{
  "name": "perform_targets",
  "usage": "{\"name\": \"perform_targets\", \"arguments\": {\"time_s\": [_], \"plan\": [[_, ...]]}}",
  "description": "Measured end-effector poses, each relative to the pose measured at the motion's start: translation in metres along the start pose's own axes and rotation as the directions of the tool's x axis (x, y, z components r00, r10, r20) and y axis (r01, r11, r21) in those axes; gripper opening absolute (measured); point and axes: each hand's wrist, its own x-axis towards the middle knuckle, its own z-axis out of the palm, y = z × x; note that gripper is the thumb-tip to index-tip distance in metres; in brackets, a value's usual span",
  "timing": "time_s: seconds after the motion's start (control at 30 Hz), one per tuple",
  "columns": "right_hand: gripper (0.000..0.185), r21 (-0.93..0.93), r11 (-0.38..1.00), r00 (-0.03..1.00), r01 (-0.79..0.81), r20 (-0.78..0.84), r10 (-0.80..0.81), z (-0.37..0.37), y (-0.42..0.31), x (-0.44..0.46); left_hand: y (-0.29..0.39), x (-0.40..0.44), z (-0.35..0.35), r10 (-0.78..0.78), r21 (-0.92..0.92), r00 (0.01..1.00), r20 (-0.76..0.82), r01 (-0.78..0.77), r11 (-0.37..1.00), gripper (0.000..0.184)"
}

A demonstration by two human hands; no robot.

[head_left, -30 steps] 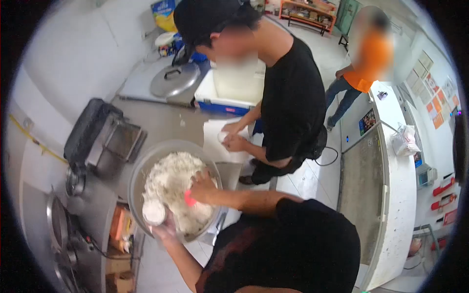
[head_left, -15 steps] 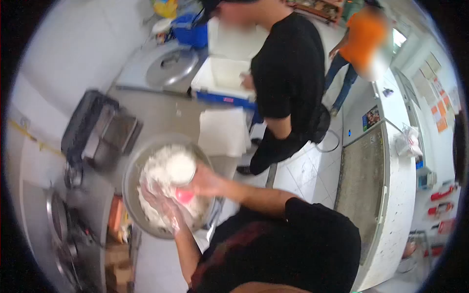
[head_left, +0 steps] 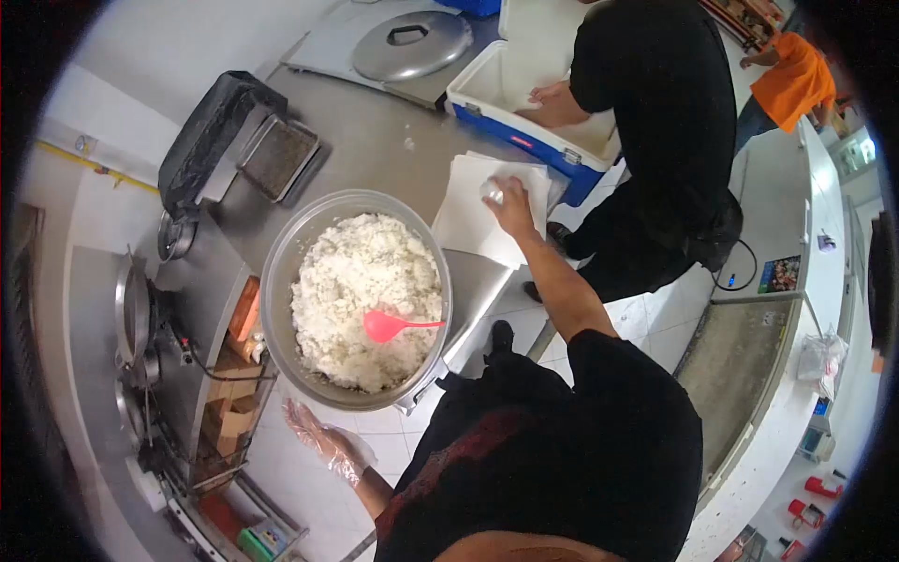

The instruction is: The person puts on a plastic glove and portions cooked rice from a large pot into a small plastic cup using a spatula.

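Observation:
A large metal pot [head_left: 273, 309] full of white rice [head_left: 361, 272] stands on the steel counter. Lying on the rice is a red spoon [head_left: 384, 326], its handle pointing at the pot's right rim. My right hand [head_left: 510, 208] is closed on a small whitish cup [head_left: 492, 191] over the white paper sheets [head_left: 468, 220], right of the pot. Fingers cover part of the cup, and its contents are hidden. My left hand [head_left: 323, 440], in a clear plastic glove, hangs below the pot's near rim with fingers stretched out and nothing in them.
A person in black [head_left: 655, 103] reaches into an open blue and white cooler [head_left: 524, 131] beyond the paper. A metal lid [head_left: 412, 47] and a rectangular tray [head_left: 278, 157] lie farther back. Another person in orange [head_left: 791, 84] stands at the far right.
My right hand has moved from the pot out over the paper with the cup. My left hand has left the rice and dropped below the rim. The red spoon now lies uncovered.

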Motion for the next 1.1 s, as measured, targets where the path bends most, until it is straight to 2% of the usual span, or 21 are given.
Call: {"name": "perform_targets", "arguments": {"time_s": [0.07,0.1,0.2,0.27,0.3,0.33,0.4,0.47,0.53,0.57,0.63,0.67,0.73,0.77,0.8,0.83,0.87,0.9,1.0,1.03,1.1], "plan": [[0.063,-0.29,0.957,0.957,-0.025,0.268,0.107,0.023,-0.004,-0.019,0.007,-0.004,-0.003,0.019,-0.05,1.0,0.016,-0.019,0.999,0.065],[0.065,-0.317,0.948,0.981,-0.02,0.177,0.08,0.045,0.006,-0.021,0.018,0.002,-0.003,0.025,-0.074,1.0,0.009,-0.024,0.997,0.064],[0.068,-0.279,0.951,0.938,-0.133,0.275,0.212,0.033,-0.003,-0.006,0.013,0.006,0.005,-0.088,-0.204,0.992,-0.088,0.069,0.976,0.077],[0.069,0.041,0.973,0.96,-0.229,0.173,0.219,0.014,-0.006,0.002,0.007,0.004,0.005,-0.165,-0.22,0.986,-0.037,0.153,0.963,0.077],[0.066,0.139,0.954,0.959,-0.266,0.134,0.248,-0.012,-0.026,0.006,0.006,0.006,0.012,-0.175,-0.346,0.983,-0.045,0.149,0.926,0.073],[0.063,0.388,0.864,0.945,-0.322,0.187,0.268,-0.04,-0.052,0.006,0.011,0.01,0.017,-0.28,-0.464,0.959,0.039,0.265,0.845,0.072],[0.057,0.766,0.497,0.911,-0.408,0.309,0.272,-0.083,-0.115,-0.001,0.025,0.024,0.031,-0.435,-0.642,0.869,0.237,0.476,0.601,0.07],[0.052,0.756,-0.107,0.763,-0.646,0.642,-0.071,-0.1,-0.168,-0.027,0.049,0.04,0.049,-0.397,-0.771,0.823,0.407,0.542,0.334,0.07],[0.051,0.56,-0.025,0.527,-0.828,0.762,-0.377,-0.077,-0.207,-0.064,0.098,0.066,0.044,-0.302,-0.793,0.771,0.56,0.605,0.07,0.061],[0.048,0.649,0.234,0.538,-0.724,0.744,-0.397,-0.069,-0.236,-0.081,0.092,0.067,0.05,-0.302,-0.76,0.707,0.64,0.64,-0.113,0.063],[0.044,0.667,0.667,0.527,-0.333,0.718,-0.454,-0.065,-0.304,-0.108,0.078,0.062,0.063,-0.247,-0.618,0.577,0.779,0.635,-0.464,0.067],[0.043,0.599,0.796,0.5,-0.085,0.717,-0.486,-0.072,-0.327,-0.118,0.07,0.061,0.052,-0.189,-0.585,0.577,0.794,0.644,-0.492,0.066],[0.045,0.283,0.939,0.601,0.194,0.722,-0.342,-0.101,-0.367,-0.113,0.05,0.06,0.02,-0.087,-0.525,0.578,0.812,0.656,-0.542,0.063],[0.047,0.104,0.944,0.651,0.312,0.7,-0.293,-0.103,-0.381,-0.111,0.043,0.053,0.01,-0.205,-0.528,0.527,0.825,0.588,-0.613,0.06],[0.034,0.298,0.94,0.788,0.168,0.533,-0.309,-0.094,-0.376,-0.108,0.022,0.038,0.001,-0.258,-0.575,0.545,0.798,0.559,-0.598,0.06],[0.031,0.414,0.88,0.813,0.235,0.413,-0.411,-0.07,-0.356,-0.098,-0.006,0.021,-0.005,-0.31,-0.623,0.566,0.764,0.525,-0.58,0.06],[0.029,0.11,0.954,0.802,0.28,0.519,-0.296,-0.083,-0.356,-0.09,-0.03,0.01,-0.013,-0.355,-0.672,0.592,0.724,0.488,-0.557,0.061],[0.025,-0.012,0.914,0.81,0.406,0.467,-0.354,-0.065,-0.325,-0.088,-0.041,0.002,-0.03,-0.312,-0.604,0.603,0.735,0.37,-0.706,0.06],[0.023,-0.27,0.75,0.589,0.604,0.785,-0.191,-0.044,-0.285,-0.086,-0.035,0.006,-0.073,-0.634,-0.788,0.499,0.591,0.186,-0.587,0.058],[0.024,-0.332,0.686,0.542,0.647,0.834,-0.107,-0.046,-0.285,-0.094,-0.055,-0.005,-0.077,-0.612,-0.811,0.561,0.557,0.211,-0.545,0.058],[0.028,-0.27,0.698,0.526,0.663,0.831,-0.178,-0.03,-0.262,-0.11,-0.074,-0.023,-0.079,-0.695,-0.853,0.507,0.509,0.188,-0.487,0.058]]}}
